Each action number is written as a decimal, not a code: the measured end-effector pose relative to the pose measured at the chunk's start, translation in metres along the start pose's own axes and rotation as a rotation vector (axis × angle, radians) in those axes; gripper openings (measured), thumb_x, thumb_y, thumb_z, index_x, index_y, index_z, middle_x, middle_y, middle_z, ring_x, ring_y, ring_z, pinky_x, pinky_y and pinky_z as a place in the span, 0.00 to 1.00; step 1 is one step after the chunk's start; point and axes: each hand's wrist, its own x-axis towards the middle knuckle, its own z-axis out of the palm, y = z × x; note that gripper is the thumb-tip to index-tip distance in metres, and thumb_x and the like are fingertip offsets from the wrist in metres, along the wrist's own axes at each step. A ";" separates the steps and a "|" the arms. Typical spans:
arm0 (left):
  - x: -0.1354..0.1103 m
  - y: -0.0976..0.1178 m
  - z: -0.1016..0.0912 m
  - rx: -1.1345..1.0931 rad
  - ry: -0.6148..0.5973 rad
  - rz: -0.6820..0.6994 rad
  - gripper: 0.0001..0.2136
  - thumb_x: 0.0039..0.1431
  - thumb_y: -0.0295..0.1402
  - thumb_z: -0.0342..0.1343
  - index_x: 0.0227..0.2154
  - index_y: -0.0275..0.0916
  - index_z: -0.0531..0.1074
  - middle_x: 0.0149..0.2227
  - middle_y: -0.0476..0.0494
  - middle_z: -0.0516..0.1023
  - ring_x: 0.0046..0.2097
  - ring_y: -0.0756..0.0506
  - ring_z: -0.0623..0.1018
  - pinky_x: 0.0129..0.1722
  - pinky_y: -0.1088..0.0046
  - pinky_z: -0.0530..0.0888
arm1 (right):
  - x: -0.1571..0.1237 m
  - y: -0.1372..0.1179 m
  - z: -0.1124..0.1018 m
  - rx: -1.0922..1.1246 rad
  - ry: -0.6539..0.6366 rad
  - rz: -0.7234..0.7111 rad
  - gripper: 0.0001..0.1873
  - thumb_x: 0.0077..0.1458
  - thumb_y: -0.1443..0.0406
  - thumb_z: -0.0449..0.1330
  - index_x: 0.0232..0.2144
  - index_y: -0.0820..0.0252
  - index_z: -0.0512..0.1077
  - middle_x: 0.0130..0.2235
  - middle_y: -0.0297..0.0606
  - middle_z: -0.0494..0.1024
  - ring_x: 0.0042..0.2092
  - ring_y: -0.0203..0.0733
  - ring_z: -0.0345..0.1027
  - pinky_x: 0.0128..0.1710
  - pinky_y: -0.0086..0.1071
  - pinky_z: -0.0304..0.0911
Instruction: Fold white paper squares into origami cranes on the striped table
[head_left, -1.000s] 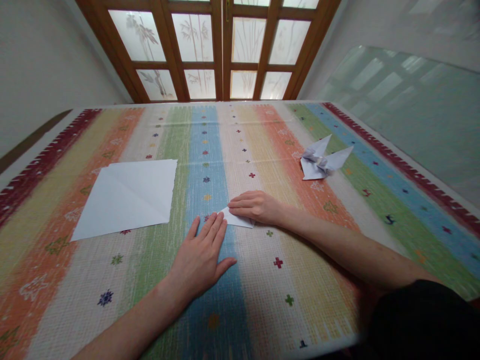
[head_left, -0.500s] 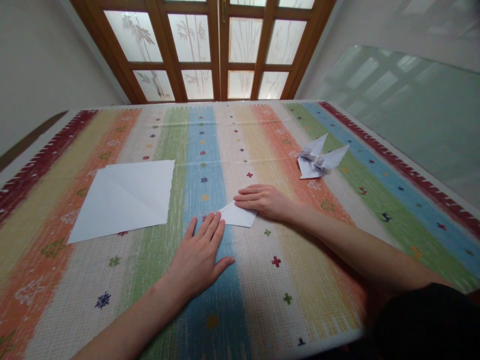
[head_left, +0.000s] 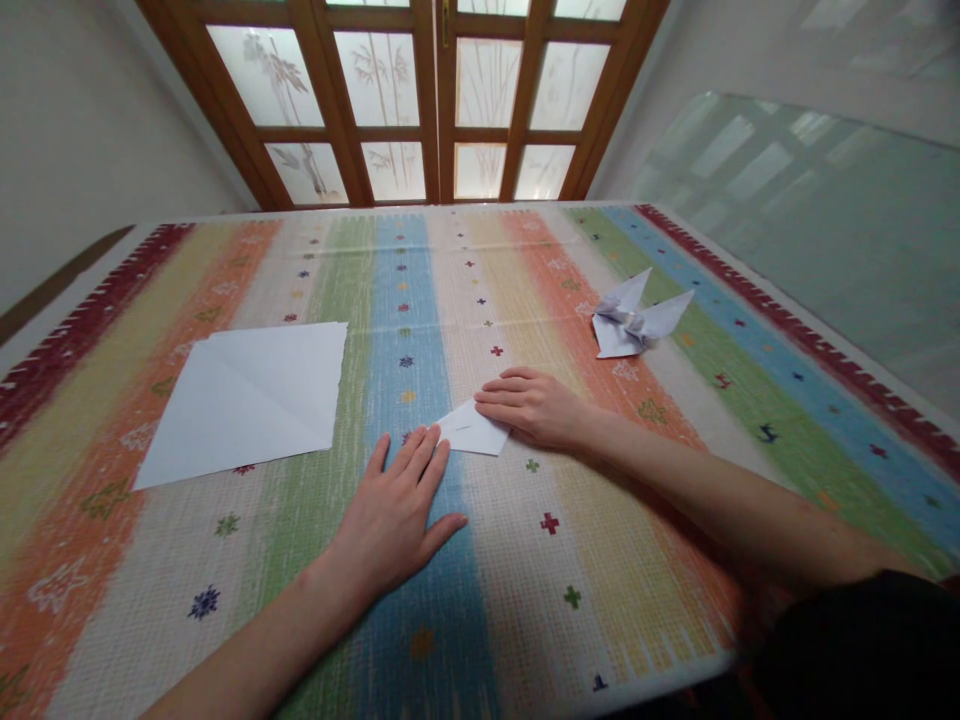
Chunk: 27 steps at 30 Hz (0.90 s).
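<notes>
A small folded piece of white paper (head_left: 474, 432) lies flat on the striped tablecloth between my hands. The fingertips of my left hand (head_left: 401, 505) rest on its left corner, fingers stretched out and thumb apart. On its upper right part lie the fingers of my right hand (head_left: 531, 405), straight and close together, palm down. Both hands press on the paper from above and neither grasps it. The corners under the fingers are hidden.
A larger sheet of white paper (head_left: 247, 400), with a faint diagonal crease, lies to the left. Folded white paper with two raised points, like an origami crane (head_left: 637, 318), sits at the right. The patterned tablecloth (head_left: 412, 620) covers the table, and glazed wooden doors (head_left: 439, 100) stand beyond it.
My right hand has shifted very slightly to the right along the folded paper, baring a little more of its surface and a short line there. My left hand stays in place.
</notes>
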 end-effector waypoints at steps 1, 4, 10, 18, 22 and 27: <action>0.000 0.000 0.000 0.006 0.002 0.001 0.33 0.64 0.52 0.45 0.62 0.31 0.60 0.65 0.28 0.61 0.64 0.31 0.63 0.61 0.45 0.57 | 0.001 -0.001 -0.002 -0.039 -0.014 -0.025 0.14 0.64 0.68 0.51 0.47 0.62 0.74 0.50 0.44 0.79 0.49 0.43 0.73 0.51 0.41 0.62; 0.000 0.000 0.000 0.022 0.010 -0.001 0.32 0.64 0.51 0.46 0.62 0.31 0.60 0.65 0.28 0.62 0.63 0.31 0.64 0.61 0.45 0.57 | 0.003 -0.003 -0.006 -0.117 -0.038 -0.073 0.13 0.65 0.68 0.49 0.45 0.64 0.73 0.49 0.45 0.79 0.47 0.43 0.73 0.51 0.41 0.60; 0.001 0.001 -0.003 0.036 -0.006 0.007 0.33 0.64 0.52 0.46 0.61 0.29 0.61 0.64 0.28 0.62 0.63 0.31 0.64 0.60 0.43 0.58 | -0.002 0.001 -0.010 -0.133 -0.016 0.108 0.12 0.61 0.69 0.53 0.45 0.61 0.73 0.49 0.43 0.79 0.53 0.47 0.69 0.54 0.43 0.57; 0.001 -0.001 0.000 0.038 0.010 0.013 0.33 0.64 0.52 0.45 0.61 0.29 0.62 0.64 0.28 0.62 0.63 0.31 0.64 0.61 0.42 0.56 | 0.009 -0.021 -0.009 -0.035 0.019 0.253 0.17 0.65 0.63 0.51 0.52 0.60 0.71 0.56 0.45 0.73 0.58 0.49 0.63 0.57 0.46 0.55; 0.001 0.000 0.000 0.047 0.017 0.019 0.33 0.64 0.53 0.45 0.61 0.29 0.62 0.64 0.27 0.63 0.63 0.30 0.65 0.60 0.42 0.56 | 0.009 -0.027 0.001 -0.085 -0.043 0.297 0.17 0.66 0.61 0.51 0.52 0.60 0.71 0.56 0.44 0.73 0.59 0.50 0.62 0.58 0.47 0.52; 0.000 0.000 -0.001 0.026 0.034 0.008 0.33 0.64 0.53 0.45 0.61 0.30 0.62 0.64 0.28 0.63 0.63 0.30 0.65 0.61 0.43 0.55 | 0.008 -0.031 0.005 -0.110 -0.060 0.350 0.18 0.67 0.60 0.49 0.51 0.61 0.72 0.57 0.43 0.73 0.60 0.52 0.61 0.59 0.48 0.50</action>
